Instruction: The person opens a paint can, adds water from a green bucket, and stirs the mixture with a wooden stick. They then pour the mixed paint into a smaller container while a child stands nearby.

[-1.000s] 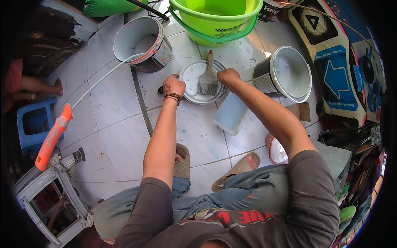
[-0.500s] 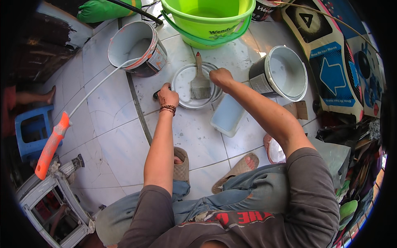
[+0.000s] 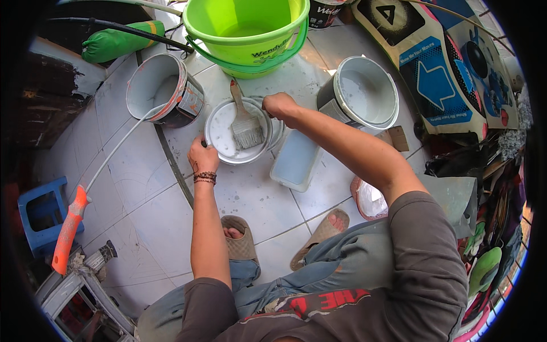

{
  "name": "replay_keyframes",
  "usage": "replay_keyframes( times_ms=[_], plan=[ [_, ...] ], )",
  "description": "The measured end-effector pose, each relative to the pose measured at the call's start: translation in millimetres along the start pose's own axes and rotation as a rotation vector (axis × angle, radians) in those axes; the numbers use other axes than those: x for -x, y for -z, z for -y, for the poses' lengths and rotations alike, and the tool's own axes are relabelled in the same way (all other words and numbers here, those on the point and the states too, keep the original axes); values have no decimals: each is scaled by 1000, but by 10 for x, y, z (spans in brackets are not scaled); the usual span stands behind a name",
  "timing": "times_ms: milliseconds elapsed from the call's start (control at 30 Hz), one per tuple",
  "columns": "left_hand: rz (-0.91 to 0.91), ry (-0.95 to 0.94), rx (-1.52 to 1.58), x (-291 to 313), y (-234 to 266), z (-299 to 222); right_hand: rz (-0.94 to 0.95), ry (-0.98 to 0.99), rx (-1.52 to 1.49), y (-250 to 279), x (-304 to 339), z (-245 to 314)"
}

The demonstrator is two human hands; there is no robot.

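On the tiled floor in front of me is a round, white-rimmed paint container (image 3: 219, 128) with white paint showing inside its rim. A wide paintbrush (image 3: 244, 122) lies across it, handle tip over the far edge and paint-coated bristles toward me. My left hand (image 3: 203, 157) has its fingers curled at the container's near left edge, a beaded bracelet on its wrist. At the far right edge, my right hand (image 3: 279, 106) is closed at the rim, its fingertips hidden. Another round rim (image 3: 277, 132) shows under that hand, partly covered by the container. Beside it lies a translucent rectangular tub (image 3: 296, 158).
A green bucket (image 3: 245, 54) stands beyond. Open paint pails stand left (image 3: 191, 105) and right (image 3: 330, 102). A roller frame with an orange handle (image 3: 69, 228) reaches into the left pail. A blue stool (image 3: 43, 214), stepladder (image 3: 85, 290) and printed panel (image 3: 436, 85) flank the area.
The view has shifted, so most things sit further left. The brush has turned, its handle now leaning left. Both hands remain at the container's edges.
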State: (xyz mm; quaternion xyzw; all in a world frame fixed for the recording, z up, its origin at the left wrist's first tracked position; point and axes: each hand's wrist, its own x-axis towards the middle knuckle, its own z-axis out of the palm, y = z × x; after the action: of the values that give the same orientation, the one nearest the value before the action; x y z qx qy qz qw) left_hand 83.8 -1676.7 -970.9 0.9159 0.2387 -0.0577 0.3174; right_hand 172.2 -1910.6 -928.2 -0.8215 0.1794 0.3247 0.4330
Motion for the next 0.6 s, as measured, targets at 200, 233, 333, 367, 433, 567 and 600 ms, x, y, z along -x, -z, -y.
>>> replay_keyframes(
  times_ms=[200, 233, 333, 367, 433, 567, 600],
  plan=[
    [121, -22, 181, 697, 580, -873, -105, 205, 153, 726, 1007, -15],
    [157, -78, 214, 782, 602, -1058, -131, 222, 154, 888, 1127, -99],
    [232, -223, 275, 955, 533, -1541, -231, 232, 150, 1338, 1309, -426],
    [247, -262, 279, 958, 461, -1701, -280, 126, 76, 1477, 1341, -482],
    [252, -301, 266, 881, 175, -2007, -383, 128, 38, 1814, 1302, -712],
    [315, -435, 321, 766, -414, -2667, -592, 68, 15, 2418, 1198, -1043],
    [349, -435, 290, 757, -505, -2818, -622, 73, 23, 2537, 1158, -1130]
  ],
)
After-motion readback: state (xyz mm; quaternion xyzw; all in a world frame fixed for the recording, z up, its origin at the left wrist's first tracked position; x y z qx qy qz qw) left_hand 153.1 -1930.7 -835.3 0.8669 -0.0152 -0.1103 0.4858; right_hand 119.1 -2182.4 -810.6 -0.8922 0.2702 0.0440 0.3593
